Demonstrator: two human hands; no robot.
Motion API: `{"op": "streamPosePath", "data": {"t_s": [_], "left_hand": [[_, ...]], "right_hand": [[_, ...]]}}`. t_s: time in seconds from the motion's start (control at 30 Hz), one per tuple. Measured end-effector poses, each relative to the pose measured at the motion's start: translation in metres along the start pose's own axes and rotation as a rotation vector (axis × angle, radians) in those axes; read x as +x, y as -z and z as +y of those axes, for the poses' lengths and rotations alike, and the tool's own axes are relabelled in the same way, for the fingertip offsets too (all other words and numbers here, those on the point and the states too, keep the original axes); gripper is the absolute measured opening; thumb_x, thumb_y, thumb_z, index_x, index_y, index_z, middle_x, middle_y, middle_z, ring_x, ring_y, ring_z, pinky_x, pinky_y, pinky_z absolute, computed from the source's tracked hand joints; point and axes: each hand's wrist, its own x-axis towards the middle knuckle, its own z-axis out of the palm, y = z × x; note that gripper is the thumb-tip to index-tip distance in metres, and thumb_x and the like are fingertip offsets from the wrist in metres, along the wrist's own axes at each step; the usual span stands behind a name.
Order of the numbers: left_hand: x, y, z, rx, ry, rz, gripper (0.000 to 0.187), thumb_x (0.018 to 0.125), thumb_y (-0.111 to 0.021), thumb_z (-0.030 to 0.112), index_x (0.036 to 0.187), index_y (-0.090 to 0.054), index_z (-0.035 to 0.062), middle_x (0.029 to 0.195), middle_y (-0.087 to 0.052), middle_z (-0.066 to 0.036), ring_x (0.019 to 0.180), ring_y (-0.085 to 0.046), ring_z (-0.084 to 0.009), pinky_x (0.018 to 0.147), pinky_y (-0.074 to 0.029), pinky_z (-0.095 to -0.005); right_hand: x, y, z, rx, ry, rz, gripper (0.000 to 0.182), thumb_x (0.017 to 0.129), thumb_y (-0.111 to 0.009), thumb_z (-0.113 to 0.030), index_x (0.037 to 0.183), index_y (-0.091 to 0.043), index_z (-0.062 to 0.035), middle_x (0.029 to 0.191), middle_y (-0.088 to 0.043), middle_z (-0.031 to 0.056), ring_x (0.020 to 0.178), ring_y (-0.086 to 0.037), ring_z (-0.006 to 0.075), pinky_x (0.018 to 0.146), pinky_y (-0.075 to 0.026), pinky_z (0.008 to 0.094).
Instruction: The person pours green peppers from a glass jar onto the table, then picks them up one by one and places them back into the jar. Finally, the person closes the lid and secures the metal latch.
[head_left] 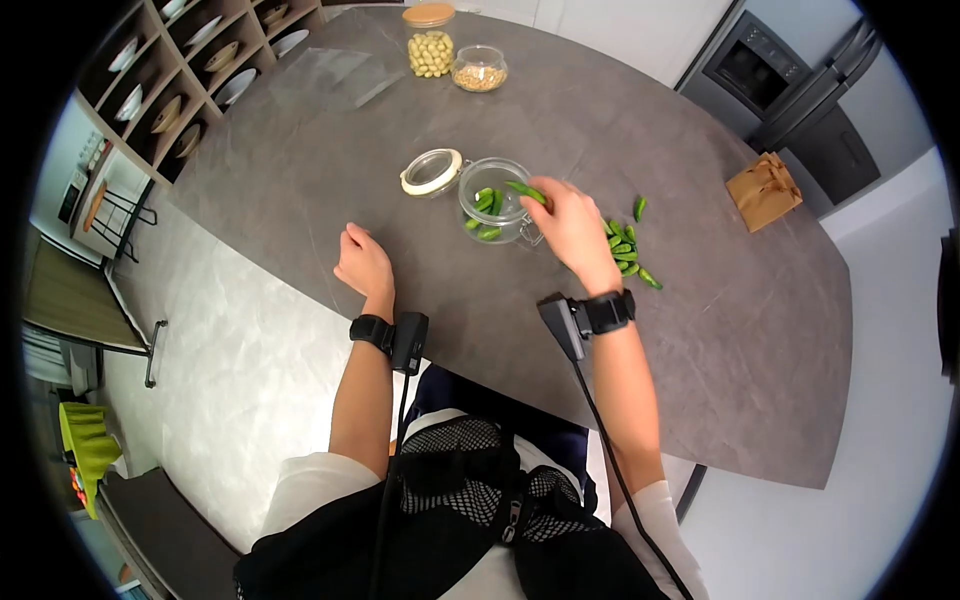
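Observation:
A clear glass jar point(468, 222) with its hinged lid point(431, 172) swung open to the left stands on the grey table point(470, 300). Several green peppers point(485, 200) lie inside it. My right hand point(566, 222) is at the jar's right rim, its fingers closed on one green pepper point(524, 190) over the opening. Just right of that hand lies a loose pile of green peppers point(622, 245), partly hidden by it. My left hand point(363, 262) rests near the table's front edge, left of the jar, with curled fingers and nothing visible in them.
At the table's far side stand a wooden-lidded jar of pale nuts point(430, 52) and a glass bowl of small pieces point(480, 72). A clear plastic sheet point(335, 78) lies at the far left. A brown paper bag point(763, 192) sits near the right edge.

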Motion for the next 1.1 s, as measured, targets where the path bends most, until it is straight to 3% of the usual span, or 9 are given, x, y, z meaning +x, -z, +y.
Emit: {"op": "streamPosePath", "data": {"t_s": [0.2, 0.3, 0.4, 0.53, 0.83, 0.93, 1.1], "left_hand": [[0.004, -0.005, -0.004, 0.017, -0.016, 0.017, 0.037, 0.089, -0.038, 0.031, 0.068, -0.058, 0.0082, 0.062, -0.060, -0.005, 0.059, -0.055, -0.0264, 0.066, -0.036, -0.0359], [0.000, -0.004, -0.003, 0.013, -0.026, -0.004, 0.037, 0.089, -0.037, 0.031, 0.068, -0.058, 0.0084, 0.063, -0.061, -0.005, 0.060, -0.056, -0.0266, 0.066, -0.037, -0.0360], [0.001, -0.001, -0.005, 0.016, -0.018, -0.012, 0.038, 0.089, -0.036, 0.031, 0.068, -0.058, 0.0084, 0.062, -0.061, -0.005, 0.060, -0.056, -0.0263, 0.067, -0.036, -0.0354], [0.001, 0.000, -0.002, 0.016, 0.003, -0.019, 0.039, 0.089, -0.037, 0.033, 0.070, -0.058, 0.0069, 0.064, -0.061, -0.008, 0.061, -0.057, -0.0274, 0.064, -0.041, -0.0370], [0.002, -0.004, -0.005, 0.020, -0.023, 0.032, 0.037, 0.089, -0.038, 0.031, 0.067, -0.059, 0.0079, 0.060, -0.060, -0.007, 0.057, -0.057, -0.0275, 0.062, -0.039, -0.0367], [0.002, 0.000, -0.001, 0.032, -0.023, 0.060, 0.037, 0.088, -0.038, 0.031, 0.069, -0.059, 0.0082, 0.063, -0.061, -0.008, 0.059, -0.058, -0.0286, 0.061, -0.041, -0.0382], [-0.001, 0.001, 0.000, 0.014, -0.047, 0.036, 0.038, 0.088, -0.038, 0.032, 0.068, -0.059, 0.0078, 0.062, -0.061, -0.008, 0.059, -0.058, -0.0286, 0.060, -0.043, -0.0383]], "right_hand": [[-0.005, 0.011, 0.007, 0.018, -0.074, 0.024, 0.034, 0.076, -0.061, -0.023, 0.104, -0.055, -0.0057, 0.086, -0.060, 0.0136, 0.080, -0.058, 0.0299, 0.068, -0.046, 0.0383], [-0.026, 0.020, 0.043, -0.047, -0.133, 0.072, 0.025, 0.075, -0.061, -0.019, 0.096, -0.058, -0.0063, 0.085, -0.060, 0.0118, 0.079, -0.058, 0.0287, 0.067, -0.046, 0.0378], [-0.053, 0.023, 0.072, -0.141, -0.254, -0.007, 0.020, 0.074, -0.061, -0.017, 0.092, -0.060, -0.0074, 0.086, -0.060, 0.0114, 0.082, -0.057, 0.0286, 0.071, -0.046, 0.0372], [-0.085, 0.016, 0.088, -0.250, -0.258, -0.079, 0.022, 0.072, -0.064, -0.017, 0.093, -0.060, -0.0094, 0.096, -0.057, 0.0110, 0.092, -0.052, 0.0305, 0.079, -0.043, 0.0380], [-0.093, 0.003, 0.095, -0.290, -0.311, -0.059, 0.029, 0.071, -0.064, -0.015, 0.099, -0.054, -0.0093, 0.088, -0.058, 0.0096, 0.088, -0.053, 0.0296, 0.076, -0.044, 0.0382], [-0.093, -0.006, 0.110, -0.358, -0.225, 0.000, 0.031, 0.071, -0.064, -0.017, 0.099, -0.054, -0.0099, 0.087, -0.059, 0.0097, 0.086, -0.054, 0.0298, 0.075, -0.044, 0.0387], [-0.089, -0.007, 0.109, -0.349, -0.187, 0.034, 0.021, 0.072, -0.061, -0.017, 0.090, -0.058, -0.0082, 0.085, -0.060, 0.0112, 0.085, -0.055, 0.0283, 0.072, -0.046, 0.0395]]}}
